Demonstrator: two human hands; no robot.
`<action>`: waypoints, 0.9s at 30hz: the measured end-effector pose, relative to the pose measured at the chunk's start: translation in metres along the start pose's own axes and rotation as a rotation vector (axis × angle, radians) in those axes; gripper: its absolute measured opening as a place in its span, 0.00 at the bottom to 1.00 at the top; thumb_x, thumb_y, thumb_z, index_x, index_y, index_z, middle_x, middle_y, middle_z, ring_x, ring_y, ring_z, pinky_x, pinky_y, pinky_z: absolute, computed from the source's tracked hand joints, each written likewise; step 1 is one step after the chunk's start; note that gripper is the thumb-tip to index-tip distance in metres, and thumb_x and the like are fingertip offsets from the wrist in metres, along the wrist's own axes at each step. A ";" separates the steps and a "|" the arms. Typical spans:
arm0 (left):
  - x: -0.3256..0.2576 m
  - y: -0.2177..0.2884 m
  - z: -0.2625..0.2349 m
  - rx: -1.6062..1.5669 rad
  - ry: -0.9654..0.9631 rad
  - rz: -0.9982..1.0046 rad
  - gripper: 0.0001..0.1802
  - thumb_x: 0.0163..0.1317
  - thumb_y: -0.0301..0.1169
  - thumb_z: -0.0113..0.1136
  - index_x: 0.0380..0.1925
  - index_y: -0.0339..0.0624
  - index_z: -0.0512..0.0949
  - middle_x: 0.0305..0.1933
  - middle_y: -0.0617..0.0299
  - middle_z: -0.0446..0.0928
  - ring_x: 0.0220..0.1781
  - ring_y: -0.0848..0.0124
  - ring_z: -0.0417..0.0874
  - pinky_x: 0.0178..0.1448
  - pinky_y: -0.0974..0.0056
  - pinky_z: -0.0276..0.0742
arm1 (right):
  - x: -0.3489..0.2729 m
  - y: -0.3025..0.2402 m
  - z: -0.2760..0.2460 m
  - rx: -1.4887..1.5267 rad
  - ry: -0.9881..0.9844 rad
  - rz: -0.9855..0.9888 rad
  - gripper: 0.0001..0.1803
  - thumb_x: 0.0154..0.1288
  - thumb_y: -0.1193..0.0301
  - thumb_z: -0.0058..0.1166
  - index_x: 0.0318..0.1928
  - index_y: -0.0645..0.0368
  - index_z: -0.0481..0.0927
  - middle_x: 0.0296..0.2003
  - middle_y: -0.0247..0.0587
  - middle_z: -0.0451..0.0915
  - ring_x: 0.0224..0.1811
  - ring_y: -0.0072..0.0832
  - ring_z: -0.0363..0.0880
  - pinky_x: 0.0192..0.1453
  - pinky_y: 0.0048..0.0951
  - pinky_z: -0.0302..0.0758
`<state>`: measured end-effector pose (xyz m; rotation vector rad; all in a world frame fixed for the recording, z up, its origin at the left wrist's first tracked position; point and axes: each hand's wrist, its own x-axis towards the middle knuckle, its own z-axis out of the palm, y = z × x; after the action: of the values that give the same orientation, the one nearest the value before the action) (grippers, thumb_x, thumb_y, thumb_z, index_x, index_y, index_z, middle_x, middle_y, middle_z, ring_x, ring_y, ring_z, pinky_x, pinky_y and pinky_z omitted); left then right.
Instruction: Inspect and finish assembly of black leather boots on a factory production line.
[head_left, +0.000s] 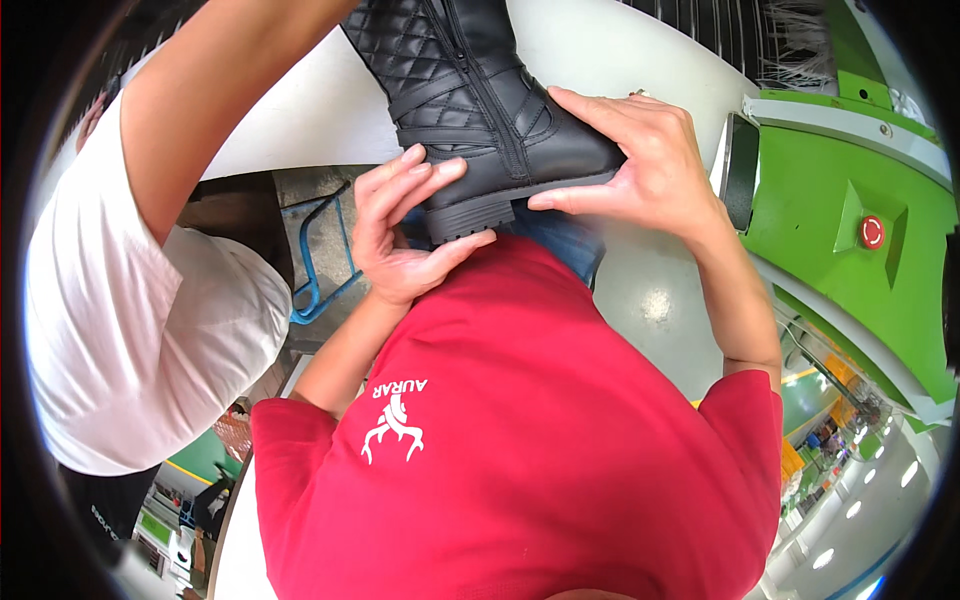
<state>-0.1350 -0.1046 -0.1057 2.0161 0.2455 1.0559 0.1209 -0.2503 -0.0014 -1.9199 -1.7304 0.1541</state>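
Note:
A black boot (480, 110) lies with its zipped, quilted side in view and its sole toward me. My left hand (400, 225) grips the boot at the heel (468, 217), fingertips on the upper and thumb by the heel block. Around the toe closes my right hand (655, 165), one finger along the top of the foot and the thumb near the sole. The upper end of the shaft runs out of the picture.
A white table (620, 50) extends behind the boot. At left, a co-worker's white sleeve (110, 330) and bare arm (225, 90) reach across. To the right stands a green machine (810, 190) with a red button (872, 232) and a dark flat panel (740, 170). A blue metal frame (315, 260) stands below the table.

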 end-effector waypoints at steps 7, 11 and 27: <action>-0.017 0.032 0.016 -0.515 0.041 -0.245 0.84 0.34 0.54 1.00 0.86 0.34 0.55 0.89 0.40 0.55 0.88 0.47 0.65 0.87 0.46 0.68 | -0.044 -0.021 -0.036 0.114 -0.025 0.064 0.54 0.35 0.56 0.94 0.67 0.64 0.89 0.41 0.47 0.93 0.38 0.36 0.90 0.50 0.34 0.83; -0.014 0.039 0.026 -0.607 -0.172 -0.041 0.83 0.37 0.55 0.99 0.87 0.33 0.57 0.87 0.42 0.62 0.86 0.54 0.69 0.87 0.53 0.66 | -0.076 -0.039 -0.051 0.160 0.024 0.130 0.57 0.32 0.55 0.95 0.67 0.66 0.88 0.43 0.47 0.93 0.40 0.36 0.91 0.52 0.35 0.84; 0.088 0.081 -0.006 -0.537 -0.233 0.220 0.53 0.46 0.38 0.94 0.70 0.25 0.77 0.63 0.41 0.84 0.59 0.57 0.89 0.64 0.57 0.85 | -0.080 -0.039 -0.012 0.328 0.490 0.062 0.59 0.32 0.57 0.98 0.68 0.70 0.87 0.50 0.49 0.94 0.49 0.35 0.94 0.59 0.36 0.88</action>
<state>-0.0994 -0.1089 0.0090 1.6720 -0.3572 0.8873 0.0784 -0.3293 0.0055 -1.6035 -1.2371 -0.0130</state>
